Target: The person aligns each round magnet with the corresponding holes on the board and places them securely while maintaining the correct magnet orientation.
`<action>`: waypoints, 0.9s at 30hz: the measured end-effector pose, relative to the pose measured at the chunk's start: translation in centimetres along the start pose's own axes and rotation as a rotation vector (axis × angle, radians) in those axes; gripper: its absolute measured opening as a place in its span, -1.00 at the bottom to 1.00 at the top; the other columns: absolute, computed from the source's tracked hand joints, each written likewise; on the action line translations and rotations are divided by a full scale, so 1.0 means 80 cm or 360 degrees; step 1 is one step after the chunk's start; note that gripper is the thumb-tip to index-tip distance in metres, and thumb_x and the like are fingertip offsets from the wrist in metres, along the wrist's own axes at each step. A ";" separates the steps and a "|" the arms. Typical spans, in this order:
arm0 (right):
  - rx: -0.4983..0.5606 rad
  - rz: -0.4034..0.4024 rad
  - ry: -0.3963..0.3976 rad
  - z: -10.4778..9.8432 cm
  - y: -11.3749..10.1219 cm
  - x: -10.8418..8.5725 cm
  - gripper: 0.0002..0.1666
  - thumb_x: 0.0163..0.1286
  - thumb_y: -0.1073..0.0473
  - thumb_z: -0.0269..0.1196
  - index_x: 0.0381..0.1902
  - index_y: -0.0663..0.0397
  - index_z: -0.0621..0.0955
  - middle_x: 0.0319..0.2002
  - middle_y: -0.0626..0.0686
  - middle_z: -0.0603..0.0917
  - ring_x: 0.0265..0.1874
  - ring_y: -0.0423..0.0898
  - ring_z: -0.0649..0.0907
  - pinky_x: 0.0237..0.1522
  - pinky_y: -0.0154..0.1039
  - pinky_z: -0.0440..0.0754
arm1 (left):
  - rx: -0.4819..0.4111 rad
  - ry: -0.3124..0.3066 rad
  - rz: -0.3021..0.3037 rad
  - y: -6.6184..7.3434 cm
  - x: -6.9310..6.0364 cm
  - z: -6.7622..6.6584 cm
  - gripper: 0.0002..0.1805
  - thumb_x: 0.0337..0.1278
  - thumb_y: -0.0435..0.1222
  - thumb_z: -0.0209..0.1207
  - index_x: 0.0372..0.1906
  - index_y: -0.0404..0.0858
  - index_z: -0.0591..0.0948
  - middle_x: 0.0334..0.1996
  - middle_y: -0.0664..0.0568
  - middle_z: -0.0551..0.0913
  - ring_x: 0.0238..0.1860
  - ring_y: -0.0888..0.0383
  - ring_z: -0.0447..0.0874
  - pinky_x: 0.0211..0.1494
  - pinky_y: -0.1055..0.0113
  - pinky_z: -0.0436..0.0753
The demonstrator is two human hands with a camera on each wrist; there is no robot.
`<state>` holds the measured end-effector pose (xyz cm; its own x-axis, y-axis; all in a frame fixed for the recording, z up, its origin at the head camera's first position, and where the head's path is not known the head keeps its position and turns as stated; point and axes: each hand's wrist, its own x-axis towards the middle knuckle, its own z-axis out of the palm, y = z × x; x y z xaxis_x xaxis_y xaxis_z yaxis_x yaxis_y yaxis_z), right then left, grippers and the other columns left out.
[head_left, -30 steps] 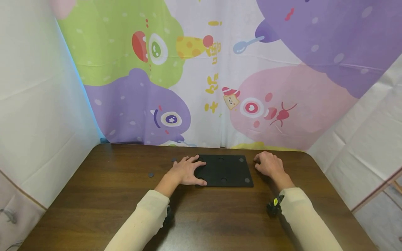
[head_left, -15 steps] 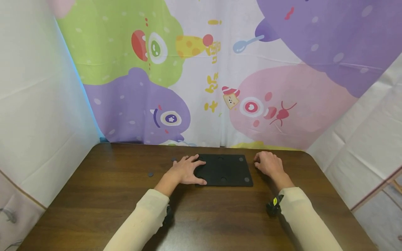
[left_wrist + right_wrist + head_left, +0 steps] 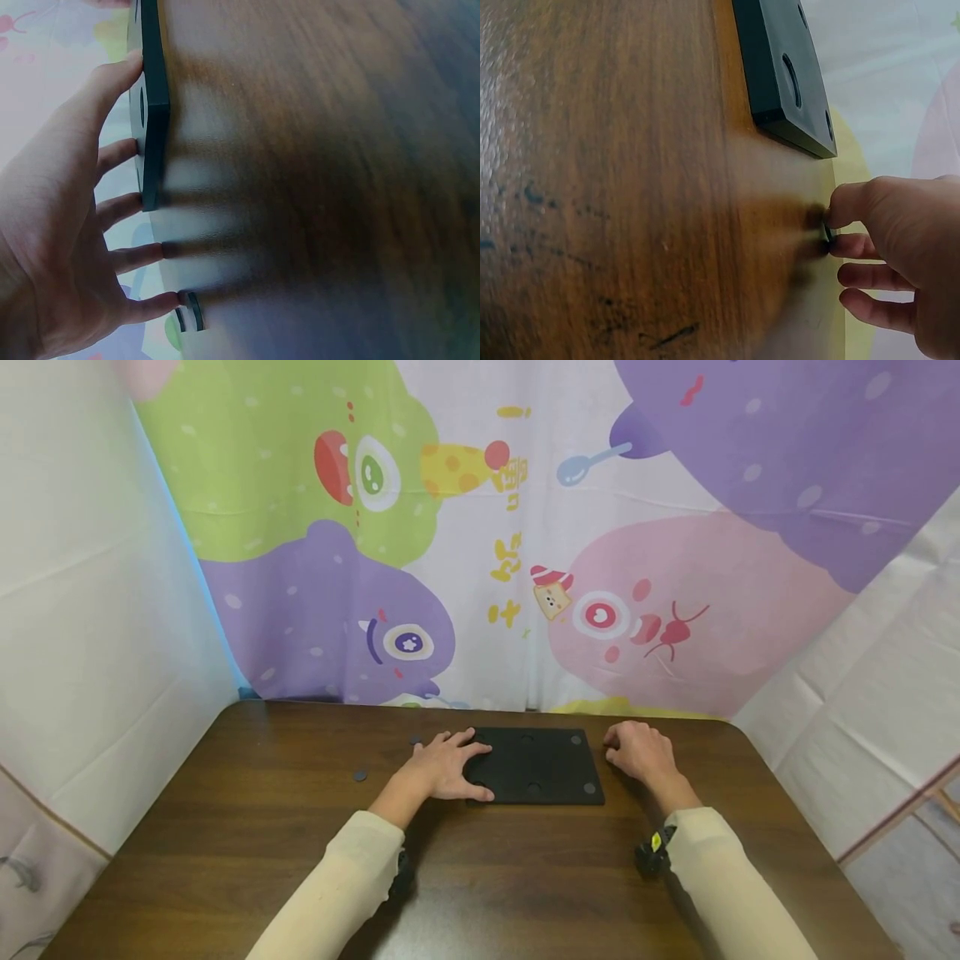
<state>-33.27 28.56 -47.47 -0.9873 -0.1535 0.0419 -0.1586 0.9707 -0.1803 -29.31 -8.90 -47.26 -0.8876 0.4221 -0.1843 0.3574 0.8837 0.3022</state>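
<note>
A flat black board (image 3: pixel 536 767) with round recesses lies near the table's far edge. Grey discs fill its two right-hand recesses, one at the far corner (image 3: pixel 576 740) and one at the near corner (image 3: pixel 588 788). My left hand (image 3: pixel 444 770) is spread over the board's left end; thumb and some fingertips touch it, while others reach past its edge in the left wrist view. To the right of the board, my right hand (image 3: pixel 642 752) has thumb and index finger on a small dark disc (image 3: pixel 828 229), pinched at the tabletop. Most of that disc is hidden.
Two loose dark discs lie left of the board: one nearer (image 3: pixel 361 776) and one farther back (image 3: pixel 416 741), close to my left fingers. The brown wooden table (image 3: pixel 510 877) meets a printed cartoon curtain (image 3: pixel 495 660) behind. White cloth (image 3: pixel 90 610) hangs at the sides.
Both hands and the board stay practically where they were. Only a very slight shift of the head view and of my right fingers shows.
</note>
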 end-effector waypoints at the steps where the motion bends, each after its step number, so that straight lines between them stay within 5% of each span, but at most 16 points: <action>1: -0.0003 -0.0002 0.0001 0.000 0.000 0.000 -0.74 0.50 0.15 0.42 0.07 0.02 0.86 0.13 0.16 0.90 0.08 0.33 0.85 -0.02 0.33 0.80 | -0.0001 0.0000 -0.0001 0.000 0.000 0.000 -0.03 0.31 0.39 0.37 0.75 0.25 0.40 0.88 -0.01 0.14 0.83 -0.42 0.14 0.65 -0.72 0.22; 27: 0.0017 -0.0028 0.0109 -0.009 -0.002 0.001 -0.75 0.47 0.14 0.38 0.03 0.00 0.87 0.06 0.15 0.89 0.01 0.33 0.86 -0.11 0.29 0.81 | -0.0015 -0.0009 0.0009 -0.003 0.002 -0.001 0.00 0.28 0.41 0.38 0.75 0.20 0.40 0.88 -0.04 0.14 0.83 -0.41 0.14 0.65 -0.73 0.21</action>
<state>-33.33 28.48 -46.73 -0.9811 -0.1572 0.1125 -0.1764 0.9659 -0.1894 -29.56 -9.07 -47.32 -0.8841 0.4279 -0.1877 0.3593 0.8794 0.3123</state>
